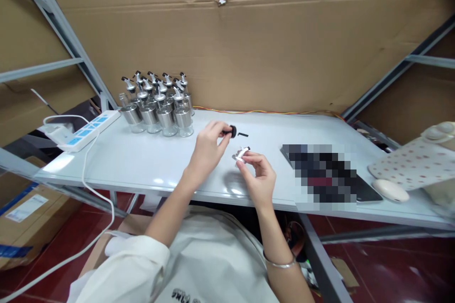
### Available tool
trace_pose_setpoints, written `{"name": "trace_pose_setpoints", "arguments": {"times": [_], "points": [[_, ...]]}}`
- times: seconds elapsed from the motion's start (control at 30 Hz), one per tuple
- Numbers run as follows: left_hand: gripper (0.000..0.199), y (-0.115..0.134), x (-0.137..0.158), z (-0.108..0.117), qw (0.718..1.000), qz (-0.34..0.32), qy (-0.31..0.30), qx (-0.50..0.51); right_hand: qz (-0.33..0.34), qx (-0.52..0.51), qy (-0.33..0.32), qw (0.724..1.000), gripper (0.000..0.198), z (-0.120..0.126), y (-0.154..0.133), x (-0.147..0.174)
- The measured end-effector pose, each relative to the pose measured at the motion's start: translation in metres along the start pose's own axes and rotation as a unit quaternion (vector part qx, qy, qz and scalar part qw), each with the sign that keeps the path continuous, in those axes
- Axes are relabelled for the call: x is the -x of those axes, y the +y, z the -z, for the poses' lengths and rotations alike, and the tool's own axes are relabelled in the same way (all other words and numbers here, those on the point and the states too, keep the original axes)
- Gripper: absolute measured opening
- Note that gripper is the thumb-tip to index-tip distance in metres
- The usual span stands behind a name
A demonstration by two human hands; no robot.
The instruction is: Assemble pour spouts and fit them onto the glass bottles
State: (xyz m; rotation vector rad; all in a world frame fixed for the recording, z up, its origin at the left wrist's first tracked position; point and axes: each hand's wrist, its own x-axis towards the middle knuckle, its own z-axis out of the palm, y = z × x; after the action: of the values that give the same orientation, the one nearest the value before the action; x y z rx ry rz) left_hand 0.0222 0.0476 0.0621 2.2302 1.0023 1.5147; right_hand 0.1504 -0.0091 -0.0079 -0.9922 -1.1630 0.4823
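Observation:
My left hand (pixel 209 147) is closed, its fingertips pinching a black stopper (pixel 232 131) above the table. In my right hand (pixel 261 177), a silver pour spout (pixel 241 153) is gripped between thumb and fingers, with a small black part at its top. The two pieces are apart. A short, bent black strip (pixel 243 135) is just beyond the stopper, near my left fingertips. Back left, several glass oil bottles (pixel 166 120) with steel sleeves stand close together. Most carry silver spouts with black tips; the leftmost front bottle (pixel 131 114) has a bare glass neck.
A white power strip (pixel 90 130) with a cable lies at the table's left end. To the right are a dark, pixelated flat object (pixel 366 189), a white oval object (pixel 391 190) and a spotted white item (pixel 415 158). Cardboard (pixel 270 42) walls the back.

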Motion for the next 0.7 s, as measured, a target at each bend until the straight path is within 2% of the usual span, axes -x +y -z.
{"name": "trace_pose_setpoints", "arguments": {"times": [0.17,0.2,0.27,0.37,0.47,0.57,0.7], "points": [[0.005,-0.011,0.055,-0.019,0.987,0.111,0.006,0.120,0.009,-0.004,0.006,1.000,0.014,0.001,0.003,0.000],[0.002,-0.014,0.062,-0.021,0.978,0.144,0.003,0.150,0.009,-0.004,0.007,1.000,0.014,0.002,0.004,0.000],[0.011,-0.019,0.070,-0.022,0.955,0.209,0.001,0.212,0.007,-0.002,0.004,1.000,0.014,0.003,0.005,0.000],[0.024,-0.022,0.073,-0.019,0.922,0.267,0.005,0.279,0.010,0.011,0.002,1.000,0.015,0.004,0.006,0.000],[0.028,-0.022,0.072,-0.017,0.912,0.281,0.006,0.299,0.024,0.017,0.007,1.000,0.016,0.003,0.007,0.000],[0.025,-0.022,0.072,-0.017,0.912,0.274,0.003,0.306,0.018,-0.018,0.027,0.999,0.014,0.001,0.006,-0.001],[0.020,-0.021,0.072,-0.019,0.911,0.259,0.032,0.320,-0.030,-0.056,0.041,0.997,0.042,0.000,0.003,-0.001]]}}
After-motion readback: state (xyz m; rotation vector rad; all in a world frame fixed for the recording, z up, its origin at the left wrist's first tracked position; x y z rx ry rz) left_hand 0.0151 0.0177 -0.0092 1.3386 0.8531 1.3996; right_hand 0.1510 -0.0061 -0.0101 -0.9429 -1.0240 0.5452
